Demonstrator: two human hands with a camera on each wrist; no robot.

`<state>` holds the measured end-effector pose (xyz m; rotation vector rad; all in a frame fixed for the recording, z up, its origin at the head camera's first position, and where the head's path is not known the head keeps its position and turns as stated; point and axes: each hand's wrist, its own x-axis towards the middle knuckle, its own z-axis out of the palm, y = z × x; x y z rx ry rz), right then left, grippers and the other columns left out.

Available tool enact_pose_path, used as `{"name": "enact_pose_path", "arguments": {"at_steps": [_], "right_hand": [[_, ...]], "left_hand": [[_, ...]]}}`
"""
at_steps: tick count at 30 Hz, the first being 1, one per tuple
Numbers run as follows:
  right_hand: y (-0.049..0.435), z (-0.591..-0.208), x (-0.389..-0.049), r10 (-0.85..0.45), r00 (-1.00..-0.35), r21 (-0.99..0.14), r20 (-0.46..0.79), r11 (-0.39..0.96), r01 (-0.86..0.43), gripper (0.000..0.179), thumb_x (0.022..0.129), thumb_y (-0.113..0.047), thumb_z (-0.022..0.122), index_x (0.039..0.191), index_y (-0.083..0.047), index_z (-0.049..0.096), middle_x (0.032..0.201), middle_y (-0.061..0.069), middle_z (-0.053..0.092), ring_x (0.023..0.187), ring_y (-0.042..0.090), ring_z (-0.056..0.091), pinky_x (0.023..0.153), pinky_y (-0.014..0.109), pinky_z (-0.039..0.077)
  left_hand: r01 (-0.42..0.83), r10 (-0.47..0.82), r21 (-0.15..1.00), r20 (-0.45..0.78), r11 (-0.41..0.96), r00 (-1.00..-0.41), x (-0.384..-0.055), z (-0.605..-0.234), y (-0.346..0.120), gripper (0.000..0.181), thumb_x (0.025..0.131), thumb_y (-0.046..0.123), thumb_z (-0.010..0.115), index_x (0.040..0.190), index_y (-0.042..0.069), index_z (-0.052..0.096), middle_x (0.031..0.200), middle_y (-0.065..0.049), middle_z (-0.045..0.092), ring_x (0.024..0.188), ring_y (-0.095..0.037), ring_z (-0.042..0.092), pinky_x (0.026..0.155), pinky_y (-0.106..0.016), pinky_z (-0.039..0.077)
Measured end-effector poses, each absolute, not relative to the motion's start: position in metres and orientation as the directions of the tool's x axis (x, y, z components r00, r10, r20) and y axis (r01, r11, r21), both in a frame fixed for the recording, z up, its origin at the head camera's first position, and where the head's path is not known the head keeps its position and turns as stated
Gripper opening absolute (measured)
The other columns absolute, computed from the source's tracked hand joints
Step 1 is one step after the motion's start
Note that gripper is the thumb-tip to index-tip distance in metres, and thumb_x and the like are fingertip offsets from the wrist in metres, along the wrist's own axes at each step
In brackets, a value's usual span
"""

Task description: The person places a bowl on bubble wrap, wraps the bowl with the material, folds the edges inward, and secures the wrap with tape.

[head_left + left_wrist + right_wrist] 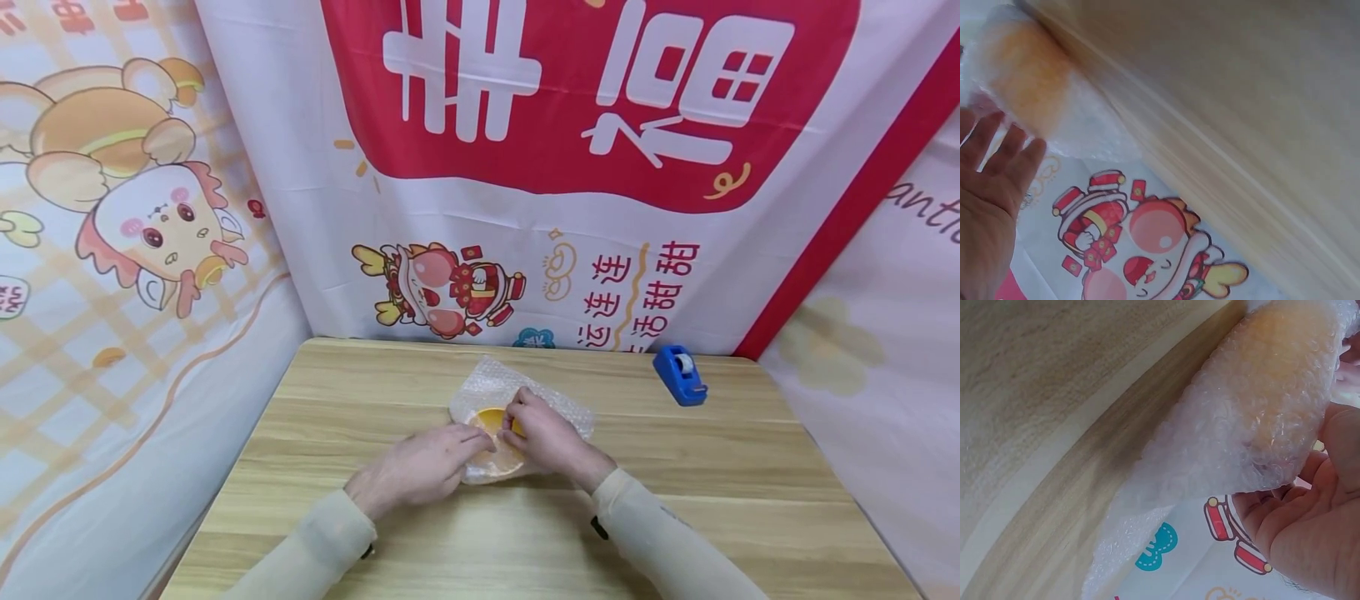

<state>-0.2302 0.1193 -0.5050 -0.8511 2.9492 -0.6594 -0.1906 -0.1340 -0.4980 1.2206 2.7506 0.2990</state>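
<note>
A round yellow-orange dish (491, 417) lies on a sheet of bubble wrap (483, 387) in the head view, its near part covered by a fold of the clear wrap. My left hand (420, 465) comes from the left, fingertips on the folded wrap over the dish; in the left wrist view its fingers (1007, 150) look nearly straight beside the wrapped dish. My right hand (546, 431) is at the dish's right side, its curled fingers and thumb pinching the wrap near the rim. In the right wrist view the wrap (1229, 419) hides most of the dish.
A blue tape dispenser (681, 375) stands at the back right of the wooden table (337, 408). Printed cloth hangs behind the table (555, 217) and along both sides.
</note>
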Motion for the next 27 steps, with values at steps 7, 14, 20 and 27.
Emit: {"name": "enact_pose_path", "arguments": {"at_steps": [7, 14, 20, 27], "right_hand": [[0.119, -0.504, -0.229, -0.489, -0.867, -0.410, 0.099, 0.774, -0.483, 0.017, 0.106, -0.016, 0.088, 0.095, -0.015, 0.075, 0.110, 0.002, 0.064, 0.100, 0.014, 0.063, 0.095, 0.041, 0.065], [0.127, -0.502, -0.233, -0.438, -0.898, -0.512, 0.039, 0.763, -0.394, 0.010, 0.113, -0.019, 0.081, 0.106, -0.017, 0.073, 0.115, 0.001, 0.074, 0.108, 0.016, 0.072, 0.101, 0.045, 0.069], [0.155, -0.497, -0.246, -0.301, -0.953, -0.557, -0.042, 0.799, -0.228, 0.021, 0.119, -0.019, 0.069, 0.136, -0.009, 0.076, 0.139, 0.012, 0.079, 0.129, 0.030, 0.077, 0.118, 0.055, 0.067], [0.194, -0.498, -0.259, -0.230, -0.967, -0.451, -0.113, 0.879, -0.156, 0.035, 0.119, -0.018, 0.069, 0.149, -0.002, 0.074, 0.152, 0.020, 0.075, 0.142, 0.041, 0.074, 0.124, 0.063, 0.062]], "left_hand": [[0.727, 0.749, 0.219, -0.029, 0.651, -0.662, -0.182, -0.495, -0.127, 0.053, 0.120, 0.048, 0.066, 0.165, 0.020, 0.067, 0.172, 0.000, 0.068, 0.164, -0.024, 0.061, 0.137, -0.048, 0.053], [0.754, 0.754, 0.032, 0.027, 0.656, -0.657, -0.179, -0.503, -0.118, 0.045, 0.110, 0.035, 0.084, 0.153, 0.022, 0.077, 0.156, 0.002, 0.080, 0.148, -0.022, 0.075, 0.119, -0.045, 0.068], [0.763, 0.765, -0.048, 0.042, 0.644, -0.643, -0.177, -0.504, -0.116, 0.041, 0.112, 0.041, 0.081, 0.148, 0.023, 0.080, 0.149, 0.005, 0.084, 0.144, -0.018, 0.077, 0.126, -0.044, 0.063], [0.770, 0.773, -0.069, 0.054, 0.634, -0.632, -0.178, -0.506, -0.116, 0.040, 0.114, 0.042, 0.077, 0.148, 0.021, 0.079, 0.150, 0.004, 0.083, 0.144, -0.018, 0.077, 0.130, -0.047, 0.060]]}}
